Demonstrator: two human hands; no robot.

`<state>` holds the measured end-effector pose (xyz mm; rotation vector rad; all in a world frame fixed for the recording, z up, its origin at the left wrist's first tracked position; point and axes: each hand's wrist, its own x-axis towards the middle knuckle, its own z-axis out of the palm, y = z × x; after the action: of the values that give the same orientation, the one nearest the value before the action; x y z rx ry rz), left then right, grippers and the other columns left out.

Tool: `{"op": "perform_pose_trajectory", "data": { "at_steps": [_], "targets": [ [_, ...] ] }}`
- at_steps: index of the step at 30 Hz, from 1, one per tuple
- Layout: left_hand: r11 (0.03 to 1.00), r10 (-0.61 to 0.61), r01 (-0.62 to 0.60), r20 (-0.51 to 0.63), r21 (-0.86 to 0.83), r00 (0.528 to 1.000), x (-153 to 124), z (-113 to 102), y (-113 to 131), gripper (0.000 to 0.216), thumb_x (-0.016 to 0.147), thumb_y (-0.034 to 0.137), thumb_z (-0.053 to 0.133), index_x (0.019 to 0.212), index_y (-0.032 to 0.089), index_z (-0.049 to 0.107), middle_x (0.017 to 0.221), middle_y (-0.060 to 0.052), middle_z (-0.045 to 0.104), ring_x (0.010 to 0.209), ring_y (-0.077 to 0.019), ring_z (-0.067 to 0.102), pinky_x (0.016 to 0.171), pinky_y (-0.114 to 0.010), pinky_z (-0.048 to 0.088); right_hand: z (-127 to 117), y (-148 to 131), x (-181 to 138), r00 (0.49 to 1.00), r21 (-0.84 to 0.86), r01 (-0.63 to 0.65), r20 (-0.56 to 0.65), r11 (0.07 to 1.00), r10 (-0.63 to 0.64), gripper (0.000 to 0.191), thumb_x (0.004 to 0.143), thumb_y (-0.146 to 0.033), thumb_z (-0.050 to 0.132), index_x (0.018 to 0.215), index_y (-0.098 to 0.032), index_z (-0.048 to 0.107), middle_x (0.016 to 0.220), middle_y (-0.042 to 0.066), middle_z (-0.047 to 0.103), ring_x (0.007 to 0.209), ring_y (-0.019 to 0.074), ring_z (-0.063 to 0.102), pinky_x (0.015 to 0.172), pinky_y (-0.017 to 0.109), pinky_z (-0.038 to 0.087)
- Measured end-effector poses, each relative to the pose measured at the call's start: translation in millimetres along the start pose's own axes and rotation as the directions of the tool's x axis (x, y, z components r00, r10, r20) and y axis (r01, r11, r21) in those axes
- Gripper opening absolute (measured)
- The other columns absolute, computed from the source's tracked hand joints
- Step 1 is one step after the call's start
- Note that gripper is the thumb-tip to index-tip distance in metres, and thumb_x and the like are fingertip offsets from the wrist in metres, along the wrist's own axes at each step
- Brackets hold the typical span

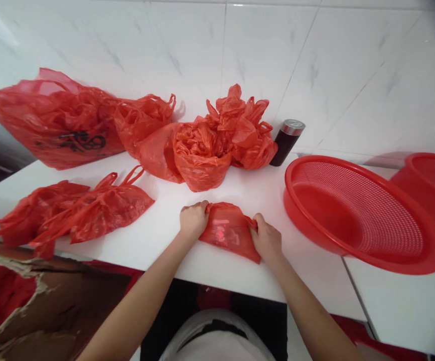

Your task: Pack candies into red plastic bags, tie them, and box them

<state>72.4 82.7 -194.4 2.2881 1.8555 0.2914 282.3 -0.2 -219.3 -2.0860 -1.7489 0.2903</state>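
Note:
A red plastic bag (pixel 227 233) lies low over the white table in front of me, with brighter pink-red shapes showing through its middle. My left hand (pixel 194 220) is closed on its upper left corner. At the right edge, my right hand (pixel 268 238) grips the bag with the fingers curled in. The bag is stretched between both hands. What is inside it cannot be made out.
Crumpled red bags (pixel 202 155) and a large printed red bag (pixel 66 125) line the wall. Tied red bags (pixel 108 213) lie left, above a torn cardboard box (pixel 51 296). A dark bottle (pixel 287 143) stands behind a red perforated basket (pixel 352 250); another red basket (pixel 428 190) is farther right.

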Motion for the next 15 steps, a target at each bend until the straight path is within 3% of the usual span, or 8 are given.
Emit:
{"op": "perform_pose_trajectory", "data": {
  "at_steps": [6,8,12,15],
  "targets": [
    [0.998,0.015,-0.014,-0.019,0.062,1.0,13.6,3.2,3.9,0.041,0.095,0.033,0.033,0.098,0.019,0.071,0.095,-0.014,0.075,0.092,-0.0288,0.068,0.097,-0.046,0.03,-0.2,2.6,3.6,1.0,-0.059,0.01,0.017,0.998,-0.009,0.009,0.09,-0.028,0.043,0.088,-0.021,0.047,0.063,-0.001,0.052,0.055,0.0137,0.041,0.053,0.026,0.018],
    [0.998,0.0,0.001,-0.022,0.062,1.0,13.0,1.0,0.3,0.042,0.095,0.034,0.032,0.097,0.019,0.072,0.094,-0.015,0.075,0.093,-0.0299,0.067,0.097,-0.047,0.03,-6.4,4.2,4.2,0.999,0.028,-0.045,-0.006,0.999,0.046,0.013,0.088,-0.033,0.049,0.082,-0.022,0.044,0.063,-0.002,0.052,0.056,0.0143,0.043,0.054,0.025,0.022],
    [0.997,-0.071,0.071,-0.008,0.029,0.997,5.1,-11.2,-19.2,0.048,0.095,0.042,0.029,0.098,0.019,0.071,0.089,-0.015,0.075,0.09,-0.0315,0.068,0.091,-0.047,0.036,-19.4,7.4,2.0,0.981,0.29,-0.191,0.012,0.938,0.196,0.045,0.078,-0.058,0.06,0.069,-0.024,0.033,0.057,-0.004,0.05,0.054,0.0141,0.043,0.052,0.025,0.029],
    [0.994,-0.108,0.109,0.034,-0.026,0.994,-0.3,-26.3,-37.8,0.052,0.095,0.049,0.027,0.096,0.021,0.07,0.087,-0.011,0.075,0.088,-0.0291,0.068,0.084,-0.041,0.042,-22.7,9.0,0.1,0.979,0.349,-0.195,0.009,0.917,0.205,0.052,0.077,-0.066,0.058,0.066,-0.024,0.029,0.054,-0.006,0.045,0.053,0.013,0.038,0.052,0.025,0.03]
  ]
}}
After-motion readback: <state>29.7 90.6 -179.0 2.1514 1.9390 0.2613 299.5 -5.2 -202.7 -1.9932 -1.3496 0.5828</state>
